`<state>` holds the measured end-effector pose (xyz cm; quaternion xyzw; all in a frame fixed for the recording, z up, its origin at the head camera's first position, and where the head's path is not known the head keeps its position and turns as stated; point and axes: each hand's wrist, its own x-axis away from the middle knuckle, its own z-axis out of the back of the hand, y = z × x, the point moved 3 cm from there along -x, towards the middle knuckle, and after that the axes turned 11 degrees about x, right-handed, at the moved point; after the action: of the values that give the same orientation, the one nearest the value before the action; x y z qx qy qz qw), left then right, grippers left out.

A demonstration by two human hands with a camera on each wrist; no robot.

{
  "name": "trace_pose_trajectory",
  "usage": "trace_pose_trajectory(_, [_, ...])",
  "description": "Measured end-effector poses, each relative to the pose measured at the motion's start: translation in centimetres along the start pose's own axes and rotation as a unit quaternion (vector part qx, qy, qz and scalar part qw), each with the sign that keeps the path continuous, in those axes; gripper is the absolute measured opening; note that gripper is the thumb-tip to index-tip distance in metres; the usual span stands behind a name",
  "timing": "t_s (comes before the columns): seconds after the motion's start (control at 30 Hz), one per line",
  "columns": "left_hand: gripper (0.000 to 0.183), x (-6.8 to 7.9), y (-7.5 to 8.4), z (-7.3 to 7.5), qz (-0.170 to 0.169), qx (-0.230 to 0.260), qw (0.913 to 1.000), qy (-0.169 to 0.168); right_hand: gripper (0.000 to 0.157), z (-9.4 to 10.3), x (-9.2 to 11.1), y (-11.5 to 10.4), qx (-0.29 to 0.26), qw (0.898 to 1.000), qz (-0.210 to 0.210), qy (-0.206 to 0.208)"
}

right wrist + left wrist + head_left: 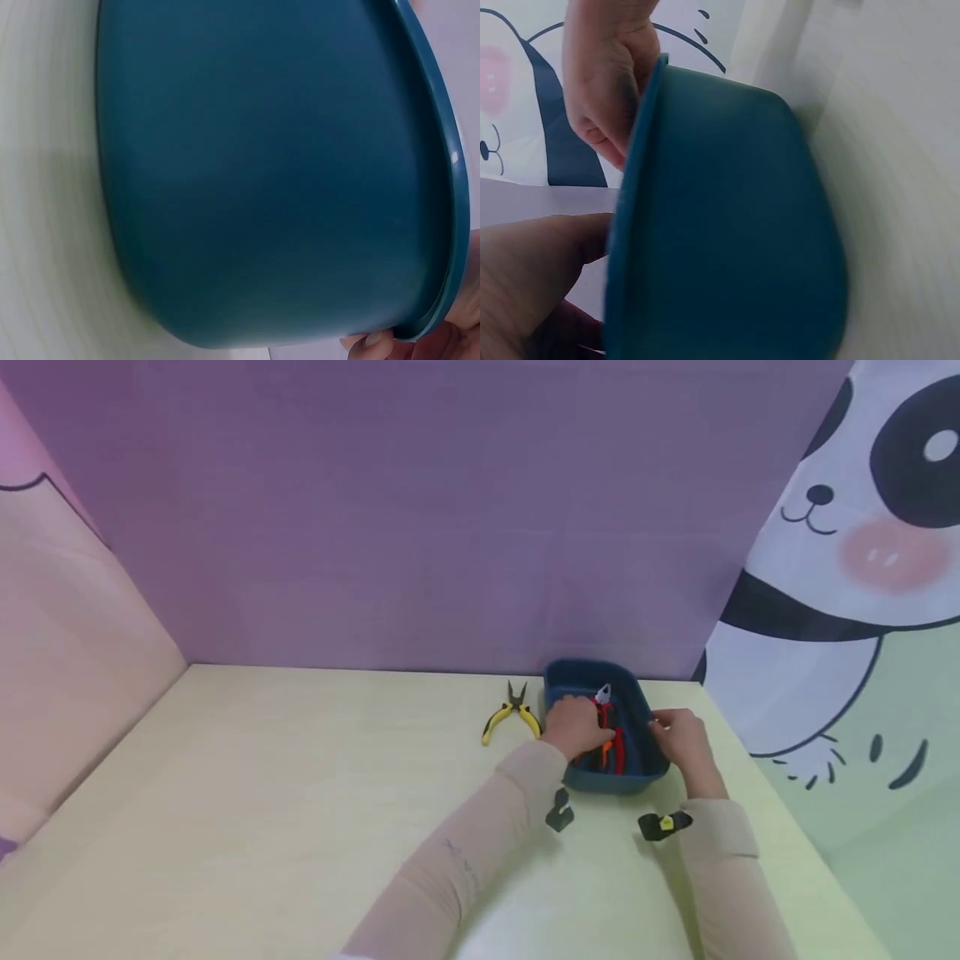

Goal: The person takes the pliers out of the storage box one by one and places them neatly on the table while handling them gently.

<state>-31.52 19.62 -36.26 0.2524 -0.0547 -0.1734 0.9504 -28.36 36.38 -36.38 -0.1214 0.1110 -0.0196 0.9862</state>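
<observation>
A dark blue plastic bin [603,783] stands on the table near the back right, with several hand tools inside. Among them are pliers [603,695] with red handles, and orange handles show lower down. My left hand [576,727] reaches over the bin's left side, its fingers down among the tools. In the left wrist view the bin wall hides those fingertips, so what they touch cannot be made out. At the bin's right side my right hand [682,742] pinches the rim; the right wrist view shows its thumb [373,345] against the outer wall.
Yellow-and-black handled pliers [513,712] lie with jaws spread on the table, just left of the bin. The pale table [300,777] ends at a purple backdrop [375,527] behind and a panda-printed wall [825,652] on the right.
</observation>
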Motion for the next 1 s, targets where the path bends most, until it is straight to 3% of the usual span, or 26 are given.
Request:
trace_pose_trajectory(0.27, [0.048,-0.6,-0.6,-1.1,0.018,-0.029,0.9994,0.007,0.031,-0.5,-0.4,-0.2,-0.002,1.0,0.003,0.001])
trace_pose_trajectory(0.8, [0.045,-1.6,0.1,-3.0,0.043,-0.026,0.9987,0.005,0.031,-0.2,0.1,0.5,0.011,1.0,0.009,-0.003])
trace_pose_trajectory(1.0, [0.053,-2.0,0.0,-3.3,0.062,-0.021,0.9977,0.015,0.031,-0.4,0.0,0.5,0.008,1.0,0.008,-0.006])
